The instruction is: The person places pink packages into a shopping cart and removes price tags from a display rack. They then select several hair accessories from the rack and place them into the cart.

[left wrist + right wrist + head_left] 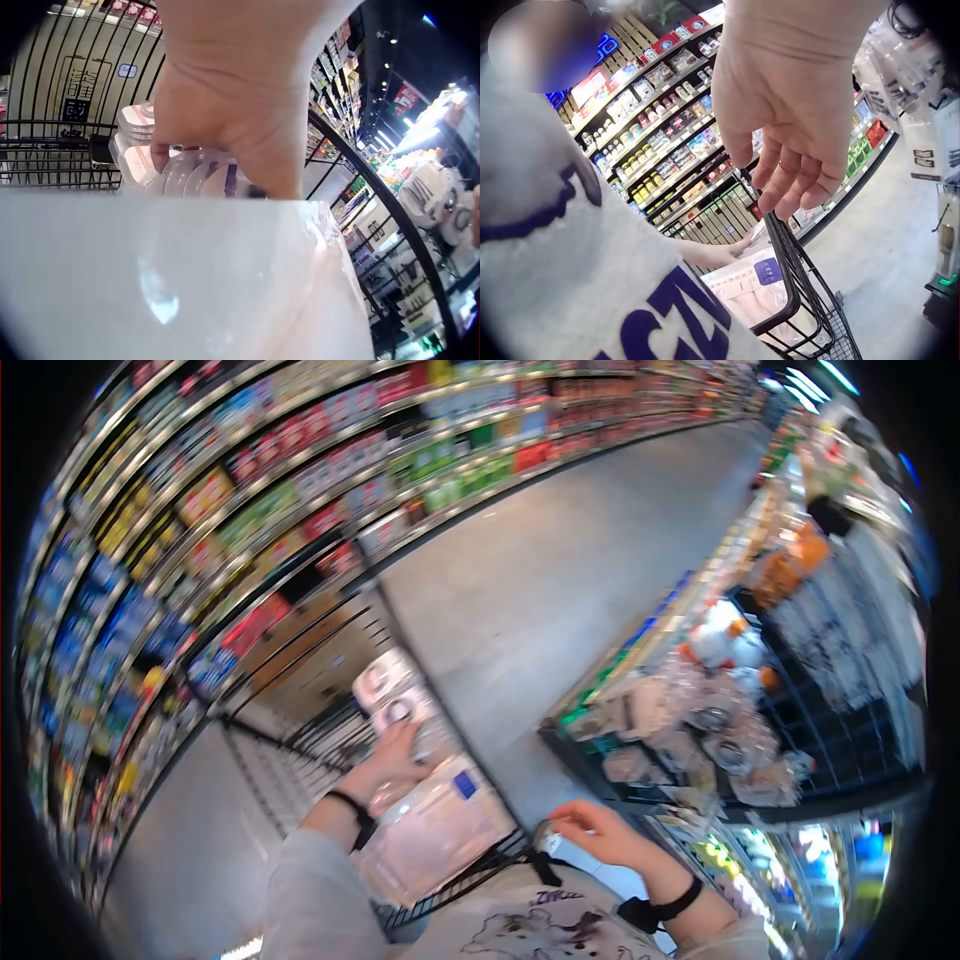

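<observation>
My left hand reaches down into a black wire shopping cart. In the left wrist view its fingers curl over a round clear plastic tub. White packs with round marks lie just beyond the fingers. Nearer my body, a large pale plastic package with a blue label lies in the cart, and it covers the lower part of the left wrist view. My right hand hangs by the cart's near corner, fingers loosely bent and holding nothing.
A cardboard box stands at the cart's far end. Long shelves of packaged goods line the left side. To the right is a dark display bin with bagged goods. Grey aisle floor runs between them.
</observation>
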`<state>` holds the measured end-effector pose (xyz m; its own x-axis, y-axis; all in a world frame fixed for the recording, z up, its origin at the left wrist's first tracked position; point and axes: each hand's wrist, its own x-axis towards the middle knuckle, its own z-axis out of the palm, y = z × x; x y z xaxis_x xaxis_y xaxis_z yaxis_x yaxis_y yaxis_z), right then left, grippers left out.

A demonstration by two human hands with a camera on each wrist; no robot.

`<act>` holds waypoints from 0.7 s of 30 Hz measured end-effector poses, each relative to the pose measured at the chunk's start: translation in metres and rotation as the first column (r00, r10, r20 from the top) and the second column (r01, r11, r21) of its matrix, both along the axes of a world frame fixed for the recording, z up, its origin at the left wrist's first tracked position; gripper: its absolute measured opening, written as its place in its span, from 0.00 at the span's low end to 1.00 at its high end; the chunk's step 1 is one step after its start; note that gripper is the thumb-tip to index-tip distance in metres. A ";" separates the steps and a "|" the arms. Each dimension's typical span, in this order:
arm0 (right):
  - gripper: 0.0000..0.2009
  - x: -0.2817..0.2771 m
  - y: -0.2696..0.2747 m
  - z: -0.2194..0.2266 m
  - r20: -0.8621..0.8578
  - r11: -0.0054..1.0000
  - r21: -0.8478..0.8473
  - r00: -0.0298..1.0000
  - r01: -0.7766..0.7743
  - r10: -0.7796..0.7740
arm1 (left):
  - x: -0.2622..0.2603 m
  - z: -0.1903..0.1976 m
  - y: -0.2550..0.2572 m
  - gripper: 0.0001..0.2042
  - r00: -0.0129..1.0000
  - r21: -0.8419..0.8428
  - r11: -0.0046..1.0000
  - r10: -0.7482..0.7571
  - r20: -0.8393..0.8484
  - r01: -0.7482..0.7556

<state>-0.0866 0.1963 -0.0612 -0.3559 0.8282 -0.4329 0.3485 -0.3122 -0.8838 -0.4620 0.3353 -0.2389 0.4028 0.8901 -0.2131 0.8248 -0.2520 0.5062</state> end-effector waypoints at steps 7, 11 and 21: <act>0.14 0.021 0.001 0.014 -0.034 0.999 0.031 0.999 0.034 -0.033 | 0.008 0.012 0.007 0.53 0.997 -0.197 0.980 0.039 0.063 -0.026; 0.15 0.037 -0.009 0.010 -0.074 0.994 0.049 0.993 0.096 -0.092 | 0.005 0.017 0.001 0.50 0.989 -0.237 0.967 0.120 0.092 -0.095; 0.13 0.157 -0.108 0.018 0.067 0.908 0.190 0.917 0.374 -0.392 | 0.097 0.123 -0.010 0.30 0.694 -0.226 0.967 0.241 0.679 -0.116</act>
<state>0.0701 0.0880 -0.0430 0.0421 0.9560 -0.2904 0.3231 -0.2881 -0.9015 -0.3652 0.3254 -0.1159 0.3279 0.9416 -0.0766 0.2416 -0.0052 0.9704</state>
